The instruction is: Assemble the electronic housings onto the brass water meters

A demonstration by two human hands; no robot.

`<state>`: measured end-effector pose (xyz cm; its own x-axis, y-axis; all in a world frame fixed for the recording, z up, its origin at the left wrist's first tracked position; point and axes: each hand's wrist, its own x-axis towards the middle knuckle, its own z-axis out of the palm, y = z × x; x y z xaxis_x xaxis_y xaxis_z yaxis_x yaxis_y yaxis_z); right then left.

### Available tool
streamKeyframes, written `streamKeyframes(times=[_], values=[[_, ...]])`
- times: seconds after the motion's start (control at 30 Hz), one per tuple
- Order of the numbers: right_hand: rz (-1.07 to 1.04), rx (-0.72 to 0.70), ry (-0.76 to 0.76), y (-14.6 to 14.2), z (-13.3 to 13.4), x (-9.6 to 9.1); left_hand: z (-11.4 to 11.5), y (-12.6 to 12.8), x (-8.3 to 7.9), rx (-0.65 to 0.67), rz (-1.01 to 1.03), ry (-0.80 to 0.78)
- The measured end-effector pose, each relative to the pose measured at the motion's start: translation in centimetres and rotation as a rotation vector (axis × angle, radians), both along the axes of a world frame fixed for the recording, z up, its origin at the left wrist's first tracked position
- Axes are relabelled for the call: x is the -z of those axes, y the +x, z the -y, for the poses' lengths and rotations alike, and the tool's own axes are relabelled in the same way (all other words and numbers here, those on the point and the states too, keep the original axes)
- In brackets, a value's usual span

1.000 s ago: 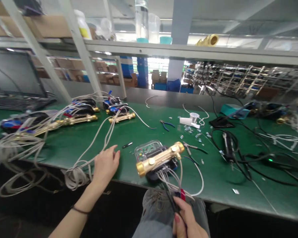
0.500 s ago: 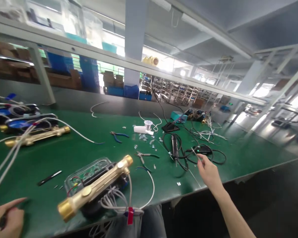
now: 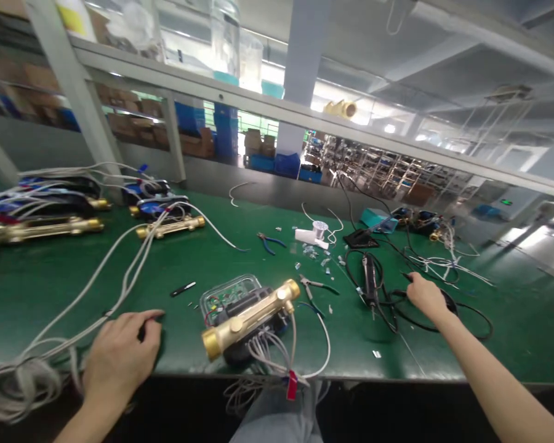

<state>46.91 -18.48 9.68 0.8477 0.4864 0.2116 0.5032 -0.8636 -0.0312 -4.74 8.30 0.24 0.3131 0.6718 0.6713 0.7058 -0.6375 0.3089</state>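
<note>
My left hand [image 3: 120,351] rests at the bench's front edge, fingers curled and index finger stretched forward. A dark spot shows between thumb and index; whether it is an object or shadow is unclear. Reaching over the black cables, my right hand [image 3: 427,298] is closed on a slender pointed tool [image 3: 407,276], mostly hidden by the fingers. Under that hand lies a black device [image 3: 449,301], partly covered. Between the hands sits a brass pipe fitting [image 3: 253,317] on a black housing with an exposed circuit board [image 3: 233,295]. Its grey cables [image 3: 277,351] hang over the edge.
Cutters [image 3: 316,289], blue-handled pliers [image 3: 271,242] and a black pen [image 3: 183,289] lie on the green bench. A black electric screwdriver [image 3: 370,277] lies among cables. Near a solder spool [image 3: 320,229] are small scraps. More brass-pipe units [image 3: 170,226] stand left; a shelf beam [image 3: 258,101] crosses above.
The view has swung left, so the bench appears shifted right and more units show. My right hand has moved farther over the black device. My left hand shows more fully at the front edge.
</note>
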Motion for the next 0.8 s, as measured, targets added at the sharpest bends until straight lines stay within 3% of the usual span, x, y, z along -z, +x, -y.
streamKeyframes(times=[0.1,0.27,0.43,0.6,0.77,0.8], values=[[0.0,0.027,-0.125,2.7,-1.1,1.4,-0.5,-0.4,1.1,-0.057,-0.068,-0.011],[0.046,0.037,-0.27,6.2,-1.1,3.5,-0.1,-0.3,1.3,-0.076,-0.097,-0.057],[0.223,-0.094,-0.227,5.6,-1.7,3.1,0.3,0.0,1.3,-0.116,-0.087,-0.089],[0.401,-0.42,0.003,0.4,-4.7,0.9,0.6,0.2,1.3,-0.124,-0.073,-0.116],[0.37,-0.852,0.189,-10.5,-7.6,-1.6,1.0,0.3,1.0,-0.137,-0.049,-0.15],[0.311,-0.982,0.29,-13.2,-8.1,-2.1,1.0,0.3,0.9,-0.135,-0.045,-0.159]])
